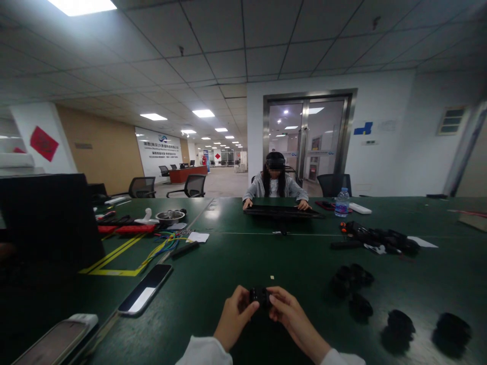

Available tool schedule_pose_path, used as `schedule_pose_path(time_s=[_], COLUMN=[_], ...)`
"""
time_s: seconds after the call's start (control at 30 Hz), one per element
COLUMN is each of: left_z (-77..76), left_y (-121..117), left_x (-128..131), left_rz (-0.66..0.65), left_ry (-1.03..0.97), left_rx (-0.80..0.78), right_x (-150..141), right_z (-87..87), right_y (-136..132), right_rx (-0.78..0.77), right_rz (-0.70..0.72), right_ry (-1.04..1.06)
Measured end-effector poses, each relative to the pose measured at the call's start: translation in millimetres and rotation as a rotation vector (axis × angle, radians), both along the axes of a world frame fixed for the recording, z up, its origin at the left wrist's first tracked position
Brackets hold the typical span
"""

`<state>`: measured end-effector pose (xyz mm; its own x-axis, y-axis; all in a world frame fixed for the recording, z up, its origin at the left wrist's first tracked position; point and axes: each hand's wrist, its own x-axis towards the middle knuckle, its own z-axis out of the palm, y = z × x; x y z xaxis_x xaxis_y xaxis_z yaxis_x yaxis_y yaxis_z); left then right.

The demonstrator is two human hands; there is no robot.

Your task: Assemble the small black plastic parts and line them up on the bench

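A small black ribbed part [259, 296] is pinched between both my hands, just above the green table. My left hand [236, 315] grips its left side, thumb in front and fingers behind. On the other side my right hand [291, 315] holds it with thumb and fingertips. The part's exact kind is too dark to make out. A tiny pale piece [272, 277] lies on the table just beyond my hands. Off to the right sit several similar-looking black round parts, among them one [400, 325] near my right forearm.
Phones [146, 290] lie at my left beside a black monitor [49, 223]. Coloured cables [162, 248] and a metal bowl [170, 217] are farther back. Across the table a person holds a flat black panel [283, 211]. A water bottle [342, 202] stands near black gear [380, 238].
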<state>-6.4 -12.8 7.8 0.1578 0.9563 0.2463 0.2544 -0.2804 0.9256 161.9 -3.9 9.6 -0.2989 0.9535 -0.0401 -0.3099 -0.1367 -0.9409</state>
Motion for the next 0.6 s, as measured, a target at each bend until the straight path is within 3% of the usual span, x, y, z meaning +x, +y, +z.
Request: schedule_pose_path(time_s=[0.3,0.6], left_z=[-1.2,-6.2], left_y=[1,-1], left_x=[-2,-1], left_rz=[0.040,0.055], left_ry=[0.134,-0.022], left_rx=[0.003,-0.017], right_x=[1,0], right_z=[15.4,8.6], right_y=[-8,-6], right_rx=[0.027,0.014], right_rz=[0.112,0.049], right_ry=[-0.066,-0.045])
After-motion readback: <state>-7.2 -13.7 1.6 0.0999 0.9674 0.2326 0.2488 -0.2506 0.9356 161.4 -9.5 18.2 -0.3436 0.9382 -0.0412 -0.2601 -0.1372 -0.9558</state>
